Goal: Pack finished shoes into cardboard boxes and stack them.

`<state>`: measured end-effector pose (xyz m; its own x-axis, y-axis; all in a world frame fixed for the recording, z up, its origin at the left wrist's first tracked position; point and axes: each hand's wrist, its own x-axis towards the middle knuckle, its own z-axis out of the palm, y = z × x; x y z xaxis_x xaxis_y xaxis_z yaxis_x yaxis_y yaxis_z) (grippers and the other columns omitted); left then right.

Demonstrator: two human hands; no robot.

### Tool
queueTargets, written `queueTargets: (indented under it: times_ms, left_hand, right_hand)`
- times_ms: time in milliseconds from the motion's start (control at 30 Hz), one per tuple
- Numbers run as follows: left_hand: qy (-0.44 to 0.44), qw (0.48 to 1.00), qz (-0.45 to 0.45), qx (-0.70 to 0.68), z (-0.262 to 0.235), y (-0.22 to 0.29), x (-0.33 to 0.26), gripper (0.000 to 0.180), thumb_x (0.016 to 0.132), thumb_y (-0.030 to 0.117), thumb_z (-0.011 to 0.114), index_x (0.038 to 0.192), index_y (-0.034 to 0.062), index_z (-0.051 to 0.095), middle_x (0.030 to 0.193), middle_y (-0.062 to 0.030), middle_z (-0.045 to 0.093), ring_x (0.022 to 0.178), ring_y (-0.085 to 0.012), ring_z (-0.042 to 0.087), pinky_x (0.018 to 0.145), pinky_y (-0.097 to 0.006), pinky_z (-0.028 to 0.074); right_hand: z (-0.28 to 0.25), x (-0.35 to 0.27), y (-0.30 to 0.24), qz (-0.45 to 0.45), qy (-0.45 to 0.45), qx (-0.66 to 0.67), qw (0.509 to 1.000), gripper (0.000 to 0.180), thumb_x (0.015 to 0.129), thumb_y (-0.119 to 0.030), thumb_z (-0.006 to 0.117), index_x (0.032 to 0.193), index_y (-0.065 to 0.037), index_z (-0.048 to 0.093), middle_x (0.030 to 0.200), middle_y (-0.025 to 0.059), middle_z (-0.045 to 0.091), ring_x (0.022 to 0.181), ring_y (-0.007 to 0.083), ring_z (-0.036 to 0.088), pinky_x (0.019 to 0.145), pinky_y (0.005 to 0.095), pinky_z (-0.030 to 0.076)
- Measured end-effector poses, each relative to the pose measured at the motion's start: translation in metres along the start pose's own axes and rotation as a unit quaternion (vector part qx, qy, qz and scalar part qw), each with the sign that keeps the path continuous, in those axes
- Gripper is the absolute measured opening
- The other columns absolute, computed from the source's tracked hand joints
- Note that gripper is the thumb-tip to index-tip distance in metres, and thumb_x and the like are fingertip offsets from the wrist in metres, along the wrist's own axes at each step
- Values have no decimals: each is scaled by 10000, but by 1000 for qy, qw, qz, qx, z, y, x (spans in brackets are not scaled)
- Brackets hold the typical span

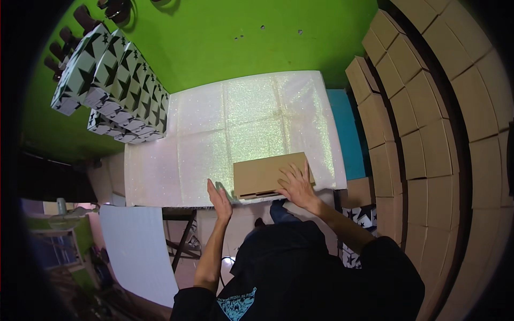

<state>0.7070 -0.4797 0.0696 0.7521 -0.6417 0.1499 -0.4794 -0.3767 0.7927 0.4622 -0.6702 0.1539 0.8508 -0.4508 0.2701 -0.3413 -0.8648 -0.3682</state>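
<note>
Brown flat cardboard box at near edge of glittery white table sheet, pressed flat under spread right hand for steadiness, left hand open, edge-on beside box's left end, holding nothing.

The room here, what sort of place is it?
Probably a small box-making or packing workshop. Stacks of plain cardboard boxes line the right side, star-printed boxes stand in rows at the left, and the right hand presses a flat cardboard piece on a glittery white table.
</note>
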Motion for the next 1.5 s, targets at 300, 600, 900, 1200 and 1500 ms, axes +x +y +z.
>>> queueTargets:
  times_ms: [300, 600, 900, 1200, 1500]
  left_hand:
    - [-205, 945, 182, 178, 0, 93, -16, 605, 906, 318, 680, 1474, 222, 496, 1601, -210, 261, 1438, -496, 229, 1148, -592, 239]
    - [-175, 948, 237, 117, 41, 74, -25, 366, 756, 192, 794, 1120, 213, 757, 1568, -102, 367, 1419, -446, 291, 1036, -596, 337]
    - [-154, 958, 239, 46, 35, 63, -27, 111, 757, 128, 756, 864, 136, 728, 1442, -72, 516, 1354, -383, 387, 1041, -550, 322]
    - [-179, 932, 307, 69, -24, 89, -53, 150, 709, 99, 762, 850, 103, 710, 1378, -111, 564, 1284, -381, 460, 1012, -515, 383]
    - [-227, 914, 332, 60, -83, 120, -145, 111, 718, 34, 783, 803, 56, 714, 1432, -118, 544, 1351, -385, 422, 1077, -494, 356]
  right_hand:
    - [35, -44, 7, 56, 13, -9, 998, 436, 820, -307, 760, 1205, -121, 674, 1436, 155, 462, 1416, 428, 309, 1121, 706, 169]
    - [30, -34, 0, 195, 16, 29, 980, 982, 570, -235, 926, 1430, -154, 458, 1623, 205, 107, 1445, 490, 173, 1068, 663, 280]
    - [47, -49, -11, 159, 85, 30, 983, 417, 640, -151, 869, 939, -123, 579, 1535, 116, 348, 1410, 434, 275, 1039, 609, 282]
    - [41, -90, -70, 166, 168, 51, 971, 282, 646, -126, 819, 805, -105, 587, 1445, 99, 449, 1359, 422, 331, 1001, 617, 296]
    - [7, -186, -169, 234, 203, 29, 950, 235, 681, -148, 791, 796, -57, 608, 1468, 102, 452, 1361, 400, 340, 1018, 584, 284]
